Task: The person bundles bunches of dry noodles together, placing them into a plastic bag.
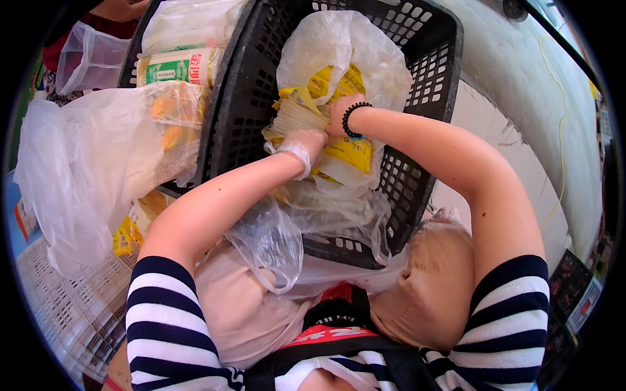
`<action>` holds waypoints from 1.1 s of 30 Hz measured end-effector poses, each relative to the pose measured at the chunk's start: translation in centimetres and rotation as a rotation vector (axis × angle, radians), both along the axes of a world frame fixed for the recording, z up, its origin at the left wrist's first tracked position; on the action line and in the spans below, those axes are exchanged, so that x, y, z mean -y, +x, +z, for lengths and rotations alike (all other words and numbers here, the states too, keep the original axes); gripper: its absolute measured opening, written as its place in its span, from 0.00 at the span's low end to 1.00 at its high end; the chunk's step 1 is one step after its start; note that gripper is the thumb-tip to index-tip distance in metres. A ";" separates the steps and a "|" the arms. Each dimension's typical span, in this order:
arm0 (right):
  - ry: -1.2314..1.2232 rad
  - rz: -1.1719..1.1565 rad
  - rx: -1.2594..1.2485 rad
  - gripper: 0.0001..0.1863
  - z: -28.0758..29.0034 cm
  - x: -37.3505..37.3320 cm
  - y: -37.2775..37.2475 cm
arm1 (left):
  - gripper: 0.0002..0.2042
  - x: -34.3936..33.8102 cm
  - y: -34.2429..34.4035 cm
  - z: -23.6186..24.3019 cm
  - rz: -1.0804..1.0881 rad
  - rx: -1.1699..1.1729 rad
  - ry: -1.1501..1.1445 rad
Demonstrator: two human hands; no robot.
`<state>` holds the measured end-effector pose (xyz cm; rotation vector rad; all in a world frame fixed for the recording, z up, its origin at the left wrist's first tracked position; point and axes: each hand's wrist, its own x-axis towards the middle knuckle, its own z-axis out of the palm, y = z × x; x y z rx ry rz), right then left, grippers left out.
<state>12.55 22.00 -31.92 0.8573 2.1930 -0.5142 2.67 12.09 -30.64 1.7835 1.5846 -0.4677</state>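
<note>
Both my hands are inside a black plastic crate (229, 107), close together over yellow printed packets (352, 154). My left hand (308, 143), with thin clear plastic around its wrist, is closed at the near end of a bundle of pale thin strips (293, 120) that looks like dried noodles. Against the bundle's right side, my right hand (342, 115) is closed too, a black coiled band on its wrist. The fingertips of both are partly hidden. A cloudy clear plastic bag (378, 55) lies open around the packets.
Left of the crate, another black crate holds packs of dried noodles (176, 67). A large clear bag (65, 176) spreads beside it above a white slatted crate (59, 293). Loose clear plastic (274, 244) hangs over the near rim onto my lap. Someone's arm (120, 9) shows at upper left.
</note>
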 end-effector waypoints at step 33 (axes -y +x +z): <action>0.099 0.259 0.366 0.17 -6.6 -1.8 3.1 | 0.07 2.5 3.6 -3.8 -0.450 -0.004 0.188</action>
